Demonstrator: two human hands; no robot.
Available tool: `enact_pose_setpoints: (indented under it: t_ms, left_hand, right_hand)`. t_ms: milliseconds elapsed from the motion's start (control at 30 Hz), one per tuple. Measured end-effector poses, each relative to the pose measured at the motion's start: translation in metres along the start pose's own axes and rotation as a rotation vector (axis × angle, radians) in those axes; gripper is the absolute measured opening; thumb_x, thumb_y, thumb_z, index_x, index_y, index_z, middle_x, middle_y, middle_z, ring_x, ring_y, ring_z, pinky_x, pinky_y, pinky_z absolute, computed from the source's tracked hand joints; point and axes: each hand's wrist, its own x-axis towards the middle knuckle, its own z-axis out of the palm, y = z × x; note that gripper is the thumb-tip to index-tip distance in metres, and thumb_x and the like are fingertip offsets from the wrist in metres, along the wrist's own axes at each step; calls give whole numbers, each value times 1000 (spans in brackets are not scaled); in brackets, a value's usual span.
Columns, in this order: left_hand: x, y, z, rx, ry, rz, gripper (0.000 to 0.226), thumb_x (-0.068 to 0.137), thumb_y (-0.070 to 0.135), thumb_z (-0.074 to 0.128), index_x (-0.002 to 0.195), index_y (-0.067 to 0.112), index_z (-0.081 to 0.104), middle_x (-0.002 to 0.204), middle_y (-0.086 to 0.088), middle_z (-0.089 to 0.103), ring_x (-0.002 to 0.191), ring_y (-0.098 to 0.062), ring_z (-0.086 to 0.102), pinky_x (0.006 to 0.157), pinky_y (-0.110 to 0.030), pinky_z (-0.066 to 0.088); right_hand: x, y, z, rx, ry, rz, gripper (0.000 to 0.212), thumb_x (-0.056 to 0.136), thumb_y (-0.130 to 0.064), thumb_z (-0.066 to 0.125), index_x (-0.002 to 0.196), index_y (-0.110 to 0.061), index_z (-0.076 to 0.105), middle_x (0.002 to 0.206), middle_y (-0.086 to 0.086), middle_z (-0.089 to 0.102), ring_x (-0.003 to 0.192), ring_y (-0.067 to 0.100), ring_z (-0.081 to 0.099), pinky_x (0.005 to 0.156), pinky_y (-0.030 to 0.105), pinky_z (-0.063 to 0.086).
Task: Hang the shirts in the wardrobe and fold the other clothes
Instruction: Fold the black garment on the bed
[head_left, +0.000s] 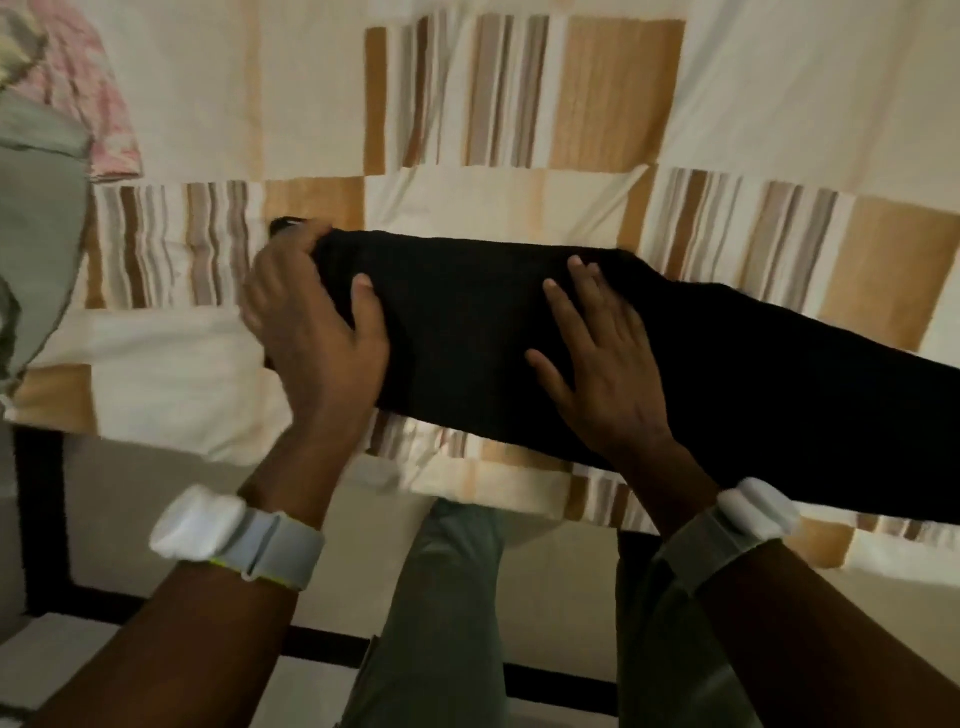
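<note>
- The bedsheet (322, 104) spreads open from nine to three o'clock, its near edge at six.
- The black garment (467, 338) lies across centre, trailing to four o'clock.
- My left hand (317, 322) grips its nine o'clock end.
- My right hand (602, 353) presses flat on it, fingers straight.
- Pink cloth (88, 83) sits at ten o'clock.

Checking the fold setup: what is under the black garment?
The black garment lies on a patchwork bedsheet, showing all around it. Whether anything else lies beneath is hidden by the cloth and both hands.
</note>
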Motion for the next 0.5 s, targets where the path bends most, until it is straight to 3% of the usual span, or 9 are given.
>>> enact_pose_setpoints:
  t_ms: [100, 167, 267, 367, 433, 500]
  left_hand:
    - [-31, 65, 41, 25, -305, 334, 49, 101, 33, 56, 147, 17, 51, 155, -7, 45, 151, -26, 33, 123, -64, 12]
    - [-45, 81, 68, 112, -486, 416, 66, 102, 52, 50, 159, 22, 35, 169, -6, 26, 160, -28, 12, 123, -68, 2]
    - [-51, 83, 94, 305, -573, 401, 103, 89, 85, 39, 166, 24, 9, 174, -6, 0, 160, -33, -8, 120, -73, -3]
    - [-52, 91, 101, 427, -591, 389, 122, 76, 96, 39, 166, 24, -2, 174, -7, -8, 159, -34, -13, 120, -73, -4]
    - [-50, 96, 99, 446, -597, 320, 127, 71, 98, 39, 165, 26, -7, 173, -6, -12, 158, -34, -16, 119, -74, -4]
    - [-56, 128, 106, 420, -579, 229, 129, 69, 96, 41, 165, 24, -7, 173, -7, -12, 158, -34, -17, 119, -75, -5]
  right_hand:
    - [-19, 37, -24, -74, 203, 185, 61, 105, -53, 45, 156, -21, 40, 167, 14, 28, 157, 32, 20, 126, 55, 14]
    - [-27, 68, -38, -76, 211, 391, 63, 103, -59, 44, 155, -24, 41, 160, 10, 39, 151, 30, 30, 124, 55, 18]
    - [-36, 118, -53, -49, 149, 412, 49, 100, -63, 48, 132, -26, 59, 124, 3, 61, 120, 29, 54, 105, 47, 36]
    - [-40, 161, -70, -1, 64, 303, 39, 96, -66, 53, 100, -29, 65, 96, -5, 65, 95, 21, 59, 91, 41, 41]
    - [-45, 176, -74, -1, 99, 308, 39, 95, -65, 55, 98, -28, 67, 97, -4, 64, 96, 21, 60, 92, 40, 40]
    - [-73, 201, -80, 18, 226, 443, 39, 95, -59, 57, 113, -26, 66, 116, 3, 63, 112, 26, 58, 98, 42, 41]
